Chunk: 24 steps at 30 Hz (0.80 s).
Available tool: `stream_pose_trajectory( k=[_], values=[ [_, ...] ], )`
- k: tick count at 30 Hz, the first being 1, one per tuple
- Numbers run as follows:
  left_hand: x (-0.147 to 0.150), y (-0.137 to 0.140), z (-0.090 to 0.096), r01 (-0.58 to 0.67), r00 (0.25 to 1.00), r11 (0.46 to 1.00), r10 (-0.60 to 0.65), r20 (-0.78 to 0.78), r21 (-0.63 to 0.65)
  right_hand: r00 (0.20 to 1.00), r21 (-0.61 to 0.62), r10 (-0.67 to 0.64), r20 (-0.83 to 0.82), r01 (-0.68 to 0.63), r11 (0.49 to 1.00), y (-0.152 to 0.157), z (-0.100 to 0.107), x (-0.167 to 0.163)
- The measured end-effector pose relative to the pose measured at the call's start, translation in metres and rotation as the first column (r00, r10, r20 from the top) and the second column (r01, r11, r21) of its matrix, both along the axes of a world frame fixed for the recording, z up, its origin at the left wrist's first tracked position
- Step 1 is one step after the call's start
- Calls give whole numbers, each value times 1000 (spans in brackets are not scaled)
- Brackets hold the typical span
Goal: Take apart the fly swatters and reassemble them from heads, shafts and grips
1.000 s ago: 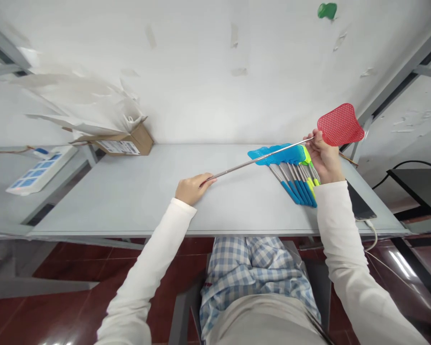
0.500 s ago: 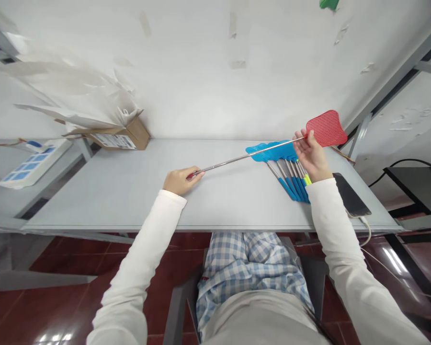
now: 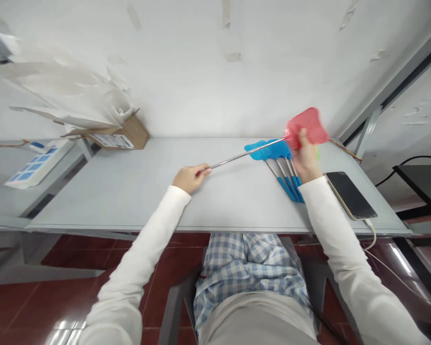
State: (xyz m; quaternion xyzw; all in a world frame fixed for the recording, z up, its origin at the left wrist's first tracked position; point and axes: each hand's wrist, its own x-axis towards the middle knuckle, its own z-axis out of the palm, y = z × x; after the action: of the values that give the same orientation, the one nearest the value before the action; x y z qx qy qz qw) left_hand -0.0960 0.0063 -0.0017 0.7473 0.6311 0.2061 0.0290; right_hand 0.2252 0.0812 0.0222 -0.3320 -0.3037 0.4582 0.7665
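Observation:
A red fly swatter [image 3: 311,122] with a thin metal rod is held between my two hands above the table. My left hand [image 3: 187,179] is closed round its red handle end, most of which is hidden in the fingers. At the other end, my right hand [image 3: 307,160] grips the red mesh head near where the rod joins, thumb lying over it; this part is slightly blurred. Below the rod, several blue fly swatters [image 3: 259,150] lie fanned out on the table, partly hidden by my right hand and sleeve. A bit of yellow-green shows behind that hand.
A black phone [image 3: 352,195] with a white charging cable [image 3: 373,234] lies right of my right forearm. An open cardboard box [image 3: 136,132] with white wrapping stands at the back left. The grey table [image 3: 129,191] meets a white wall behind.
My hands have come closer together, and the visible rod between them is shorter. The right hand, its fingers looser before, has moved left and now grips the red mesh head.

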Motion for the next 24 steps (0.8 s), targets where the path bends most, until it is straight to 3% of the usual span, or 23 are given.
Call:
stream_pose_trajectory(
  k=[3, 5, 10, 12, 15, 18, 20, 22, 24],
  values=[
    [44, 2, 7, 31, 997, 999, -32, 69, 8, 974, -29, 199, 104, -197, 980, -34, -8, -68],
    [62, 0, 12, 43, 991, 999, -43, 124, 0, 951, -61, 289, 110, -284, 957, -49, -10, -96],
    [66, -7, 13, 67, 936, 997, -54, 349, -25, 910, -86, 396, 124, -387, 918, -51, -8, -95],
    [69, -6, 10, 109, 856, 993, -74, 512, -39, 889, -103, 431, 156, -419, 902, -48, -9, -89],
    [82, -3, 5, 207, 614, 972, -42, 788, -110, 840, -158, 466, 280, -438, 885, -48, -18, -81],
    [100, 1, 0, 290, 348, 930, 118, 930, -226, 768, -167, 358, 531, -320, 933, -52, -30, -61],
    [113, 4, -5, 332, 239, 895, 226, 944, -298, 653, -121, 223, 724, -199, 973, -55, -33, -38],
    [125, 9, -10, 349, 225, 865, 295, 928, -360, 489, -39, 67, 870, -67, 997, -58, -32, -11],
    [136, 16, -15, 336, 308, 847, 314, 898, -412, 337, 39, -49, 940, 37, 999, -63, -29, 16]
  ],
)
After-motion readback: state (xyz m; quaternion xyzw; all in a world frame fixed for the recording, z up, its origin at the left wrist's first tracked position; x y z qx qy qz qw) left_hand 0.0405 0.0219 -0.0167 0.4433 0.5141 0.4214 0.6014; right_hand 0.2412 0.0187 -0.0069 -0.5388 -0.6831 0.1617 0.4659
